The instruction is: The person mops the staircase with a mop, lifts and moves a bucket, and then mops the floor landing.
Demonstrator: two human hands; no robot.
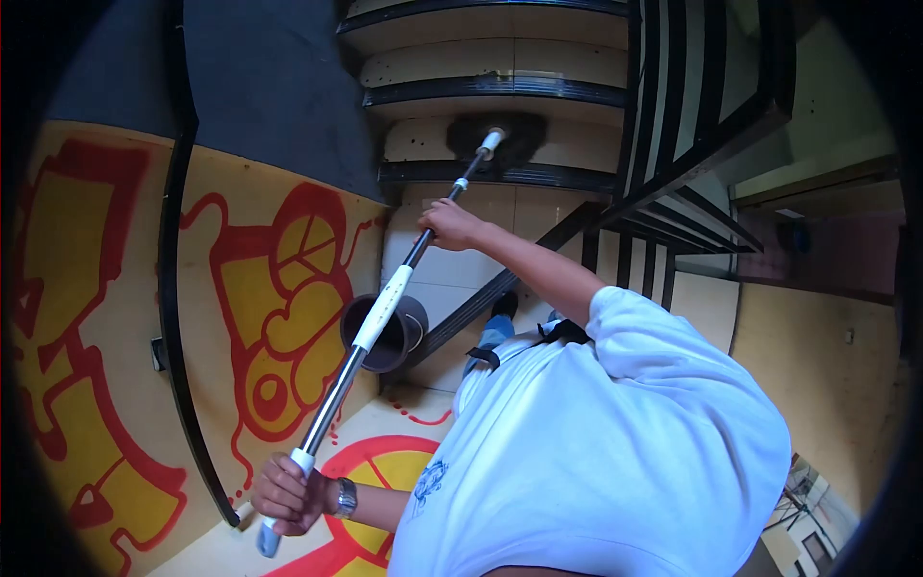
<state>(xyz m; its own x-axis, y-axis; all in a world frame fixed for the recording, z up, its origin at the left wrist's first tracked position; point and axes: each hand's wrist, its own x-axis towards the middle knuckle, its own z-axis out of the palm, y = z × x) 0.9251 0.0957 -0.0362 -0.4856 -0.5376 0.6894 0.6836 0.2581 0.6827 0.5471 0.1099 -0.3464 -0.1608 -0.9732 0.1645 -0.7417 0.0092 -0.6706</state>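
Observation:
A mop slants across the view, with a long metal and white handle [384,310]. Its dark, round mop head [527,144] rests on a stair tread. My right hand [450,226] is wrapped around the upper shaft, nearer the mop head, with the arm stretched forward. Lower down, my left hand [291,492], with a metal watch [346,497] on its wrist, grips the white end of the handle. Beneath the handle stands a dark bucket [413,322]; part of it is hidden by the shaft.
Tiled stairs [567,62] with black edges rise ahead. A black and white railing [697,144] borders them on the right. On the left is a wall painted with red and yellow graffiti [288,317], crossed by a black handrail [173,317]. My shoe [504,304] shows beside the bucket.

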